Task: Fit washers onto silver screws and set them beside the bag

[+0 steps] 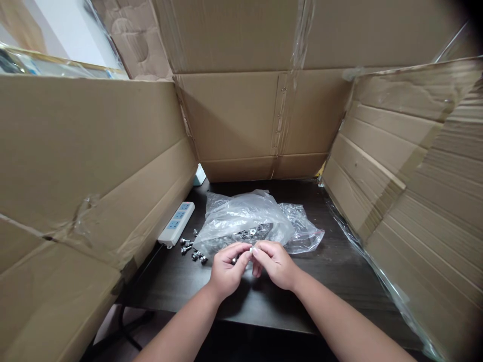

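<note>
My left hand (226, 271) and my right hand (277, 264) meet at the fingertips over the dark table, in front of a clear plastic bag (245, 208). Between both thumbs and forefingers is pinched a small shiny metal fastener (251, 250); its exact kind is too small to tell. A bit of metal also shows by the left palm, mostly hidden by the fingers. The bag's mouth faces me, with metal hardware (254, 232) lying inside it. Left of my hands, several bolts (194, 255) lie loose on the table.
A white power strip (176, 223) lies to the left. A second clear bag (305, 234) lies to the right. Cardboard walls stand at the left (94, 151), back (234, 115) and right (407, 201). The table's front edge (275, 328) runs below my forearms.
</note>
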`<state>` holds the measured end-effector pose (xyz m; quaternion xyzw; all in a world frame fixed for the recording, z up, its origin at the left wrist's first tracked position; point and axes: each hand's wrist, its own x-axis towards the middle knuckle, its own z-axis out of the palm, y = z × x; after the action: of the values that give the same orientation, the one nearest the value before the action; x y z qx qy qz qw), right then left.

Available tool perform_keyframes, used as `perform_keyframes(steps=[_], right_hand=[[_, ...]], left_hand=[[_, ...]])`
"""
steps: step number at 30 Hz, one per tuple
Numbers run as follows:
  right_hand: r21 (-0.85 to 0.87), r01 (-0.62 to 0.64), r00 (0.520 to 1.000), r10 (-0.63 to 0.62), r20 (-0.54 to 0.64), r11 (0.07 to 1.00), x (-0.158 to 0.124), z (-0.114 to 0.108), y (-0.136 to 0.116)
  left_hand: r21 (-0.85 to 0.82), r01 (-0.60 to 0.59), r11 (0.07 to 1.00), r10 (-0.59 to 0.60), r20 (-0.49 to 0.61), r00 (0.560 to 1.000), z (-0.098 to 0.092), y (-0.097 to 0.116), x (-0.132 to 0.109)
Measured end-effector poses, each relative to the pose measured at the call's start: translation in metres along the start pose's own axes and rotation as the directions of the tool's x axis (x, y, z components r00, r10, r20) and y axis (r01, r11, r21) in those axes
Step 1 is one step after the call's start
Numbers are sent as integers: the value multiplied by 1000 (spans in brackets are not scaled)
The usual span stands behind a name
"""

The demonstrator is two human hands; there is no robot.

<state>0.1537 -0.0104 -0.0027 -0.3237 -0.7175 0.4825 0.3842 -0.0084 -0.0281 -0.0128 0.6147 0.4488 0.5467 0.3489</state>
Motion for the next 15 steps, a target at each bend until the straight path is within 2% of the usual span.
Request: perform_keyframes(steps=[4,9,12,15], right_hand=[[-109,66,998,-67,-3,992,-1,-2,-4],[-301,220,976,-209,66,928,-1,-7,-8],[-402,301,953,-283,103,865,-1,-10,-7],[-497,345,938,-307,159,796,-1,-14,-4]], left_hand=[[-39,35,999,-36,-16,999,0,-3,0],[-19,-28,999,29,49,998,0,-7,-1],[-57,16,998,-12,60,998,0,-7,-2],[-156,85,984,-72,82,994,1,-8,-3]])
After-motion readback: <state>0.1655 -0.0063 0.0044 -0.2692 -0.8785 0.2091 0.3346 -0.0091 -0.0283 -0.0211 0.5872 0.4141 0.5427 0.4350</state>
